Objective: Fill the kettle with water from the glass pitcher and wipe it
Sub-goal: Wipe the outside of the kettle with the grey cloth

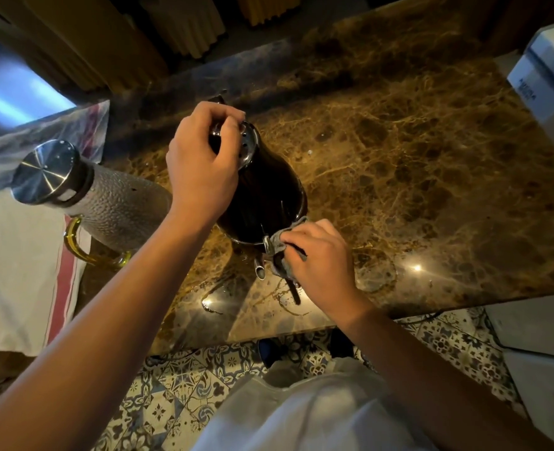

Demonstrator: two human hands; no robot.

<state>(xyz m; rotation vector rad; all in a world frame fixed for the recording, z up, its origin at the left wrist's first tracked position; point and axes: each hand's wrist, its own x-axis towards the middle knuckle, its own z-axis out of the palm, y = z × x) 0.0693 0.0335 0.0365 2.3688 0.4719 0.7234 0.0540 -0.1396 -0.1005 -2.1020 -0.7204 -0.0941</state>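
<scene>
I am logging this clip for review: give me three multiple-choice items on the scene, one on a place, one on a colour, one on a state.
1. Where does the glass pitcher stand relative to the kettle?
A. to the person's left of it
B. to the person's right of it
C. on top of it

2. What colour is the pitcher's handle?
A. red
B. yellow
C. black

3. What is the right hand doing?
A. resting flat and bare on the counter
B. lifting the pitcher
C. pressing a grey cloth to the kettle's base

Answers: 1 A, the pitcher sits left of the kettle beside the left hand; 2 B, the handle shows translucent yellow; 3 C, its fingers bunch the cloth against the kettle's lower edge.
</scene>
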